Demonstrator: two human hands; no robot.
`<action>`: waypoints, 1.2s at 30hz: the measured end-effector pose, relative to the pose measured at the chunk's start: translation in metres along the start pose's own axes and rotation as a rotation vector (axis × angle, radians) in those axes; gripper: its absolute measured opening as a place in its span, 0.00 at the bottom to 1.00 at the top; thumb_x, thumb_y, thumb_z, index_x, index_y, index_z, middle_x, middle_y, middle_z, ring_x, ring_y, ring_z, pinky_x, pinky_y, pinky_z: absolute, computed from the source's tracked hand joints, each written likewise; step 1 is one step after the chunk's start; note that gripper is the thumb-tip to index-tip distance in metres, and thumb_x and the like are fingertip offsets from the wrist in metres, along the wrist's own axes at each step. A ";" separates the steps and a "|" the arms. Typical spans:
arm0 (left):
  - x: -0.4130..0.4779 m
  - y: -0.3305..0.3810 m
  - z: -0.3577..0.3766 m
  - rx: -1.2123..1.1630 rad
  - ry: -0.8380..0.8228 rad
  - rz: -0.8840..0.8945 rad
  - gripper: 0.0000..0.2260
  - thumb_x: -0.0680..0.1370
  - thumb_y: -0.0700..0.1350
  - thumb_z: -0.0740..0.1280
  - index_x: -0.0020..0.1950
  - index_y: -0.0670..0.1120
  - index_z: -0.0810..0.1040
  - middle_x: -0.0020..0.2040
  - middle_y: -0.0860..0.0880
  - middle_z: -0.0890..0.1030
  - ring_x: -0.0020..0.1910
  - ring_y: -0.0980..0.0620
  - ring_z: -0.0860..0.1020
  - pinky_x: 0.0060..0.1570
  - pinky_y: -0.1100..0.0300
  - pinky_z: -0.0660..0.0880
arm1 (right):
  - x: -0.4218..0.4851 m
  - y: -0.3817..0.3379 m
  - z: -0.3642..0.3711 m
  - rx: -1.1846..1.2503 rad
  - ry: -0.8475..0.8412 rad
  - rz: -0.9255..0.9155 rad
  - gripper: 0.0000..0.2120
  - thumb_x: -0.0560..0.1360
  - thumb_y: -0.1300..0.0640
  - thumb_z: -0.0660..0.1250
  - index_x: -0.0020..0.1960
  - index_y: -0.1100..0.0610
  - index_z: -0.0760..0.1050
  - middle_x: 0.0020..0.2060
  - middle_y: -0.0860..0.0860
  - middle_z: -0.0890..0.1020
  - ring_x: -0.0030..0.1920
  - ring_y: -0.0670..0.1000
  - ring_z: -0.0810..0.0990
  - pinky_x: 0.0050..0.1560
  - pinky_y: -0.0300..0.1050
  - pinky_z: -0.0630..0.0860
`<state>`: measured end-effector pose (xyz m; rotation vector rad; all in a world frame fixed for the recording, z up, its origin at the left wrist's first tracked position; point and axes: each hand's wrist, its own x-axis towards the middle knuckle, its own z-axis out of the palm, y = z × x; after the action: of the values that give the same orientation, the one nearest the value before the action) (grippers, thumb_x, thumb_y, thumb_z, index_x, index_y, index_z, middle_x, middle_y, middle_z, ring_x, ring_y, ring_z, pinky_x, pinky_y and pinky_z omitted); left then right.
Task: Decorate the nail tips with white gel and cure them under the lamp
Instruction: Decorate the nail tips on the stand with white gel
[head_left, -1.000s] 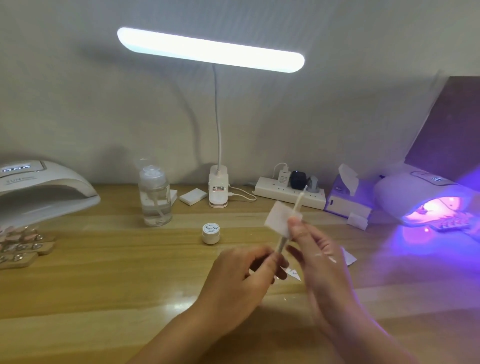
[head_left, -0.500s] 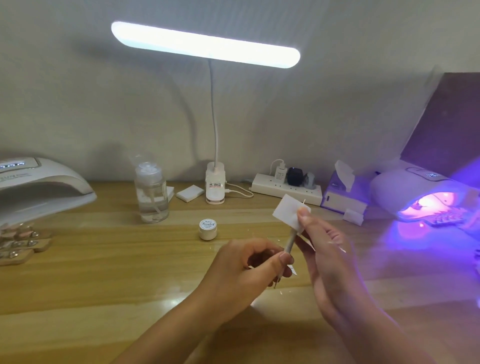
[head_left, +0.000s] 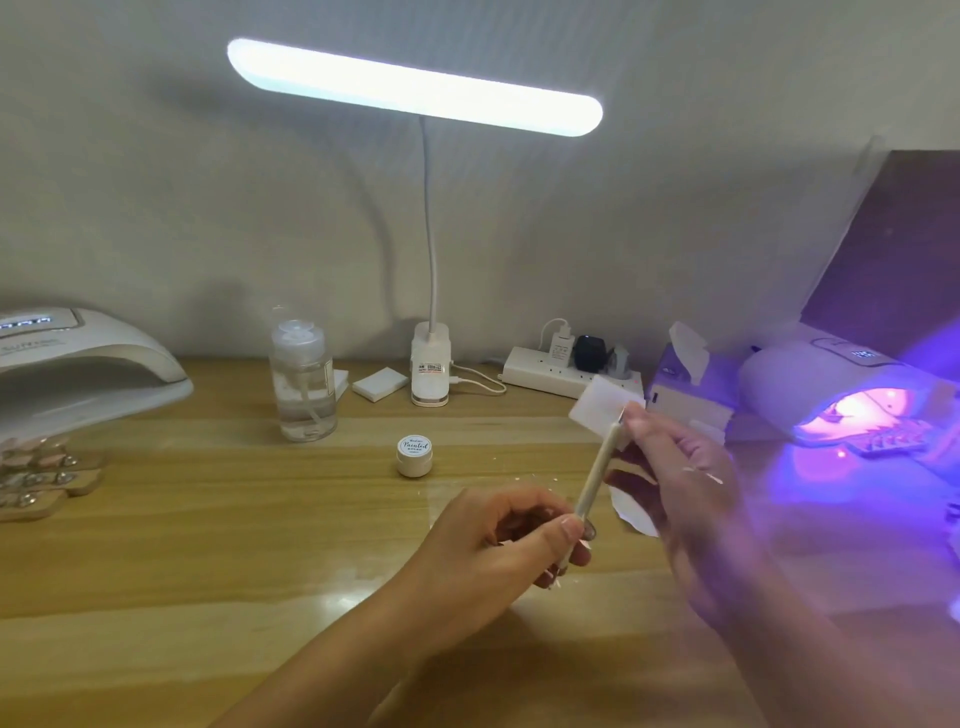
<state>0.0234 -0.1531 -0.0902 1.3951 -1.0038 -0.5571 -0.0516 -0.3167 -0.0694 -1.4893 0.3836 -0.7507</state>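
My left hand (head_left: 498, 540) grips the lower end of a thin pale nail brush (head_left: 597, 470), which slants up to the right. My right hand (head_left: 675, 478) pinches a white wipe pad (head_left: 597, 405) around the brush's tip. A small white jar of gel (head_left: 414, 455), lid on, stands on the wooden table beyond my hands. At the right a curing lamp (head_left: 810, 384) glows purple, with a holder of nail tips (head_left: 893, 441) under it. Another holder with nail tips (head_left: 36, 473) lies at the far left, below a second white curing lamp (head_left: 88, 364).
A clear pump bottle (head_left: 303, 379), a lit desk lamp (head_left: 430, 364), a stack of white pads (head_left: 379, 384) and a power strip (head_left: 561, 371) line the back of the table. A tissue box (head_left: 685, 384) sits left of the purple lamp. A white scrap (head_left: 631, 512) lies under my right hand.
The wipe pad in my right hand has slid up to the brush's tip, and both hands have drifted slightly right. The view shifted a little.
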 end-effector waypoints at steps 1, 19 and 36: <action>0.000 -0.001 0.000 0.011 0.013 -0.001 0.07 0.80 0.43 0.67 0.46 0.49 0.84 0.39 0.51 0.84 0.41 0.55 0.81 0.42 0.65 0.76 | -0.001 -0.001 0.002 0.123 -0.078 0.044 0.15 0.80 0.50 0.64 0.40 0.52 0.84 0.39 0.50 0.84 0.42 0.46 0.83 0.42 0.40 0.81; -0.001 0.002 0.003 -0.119 0.012 -0.076 0.06 0.79 0.41 0.68 0.47 0.40 0.83 0.37 0.50 0.83 0.40 0.52 0.80 0.40 0.64 0.77 | 0.007 -0.007 -0.013 0.281 0.168 -0.018 0.14 0.78 0.59 0.68 0.37 0.51 0.87 0.43 0.47 0.88 0.45 0.43 0.82 0.51 0.36 0.80; 0.007 0.006 -0.018 -0.108 0.101 -0.174 0.13 0.72 0.54 0.68 0.51 0.50 0.84 0.48 0.49 0.86 0.48 0.55 0.84 0.47 0.63 0.80 | -0.018 0.007 0.023 -0.033 -0.346 0.097 0.14 0.75 0.43 0.71 0.44 0.55 0.82 0.41 0.56 0.84 0.43 0.52 0.81 0.53 0.46 0.73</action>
<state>0.0412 -0.1484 -0.0807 1.4076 -0.7654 -0.6535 -0.0475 -0.2880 -0.0787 -1.5852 0.2040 -0.4003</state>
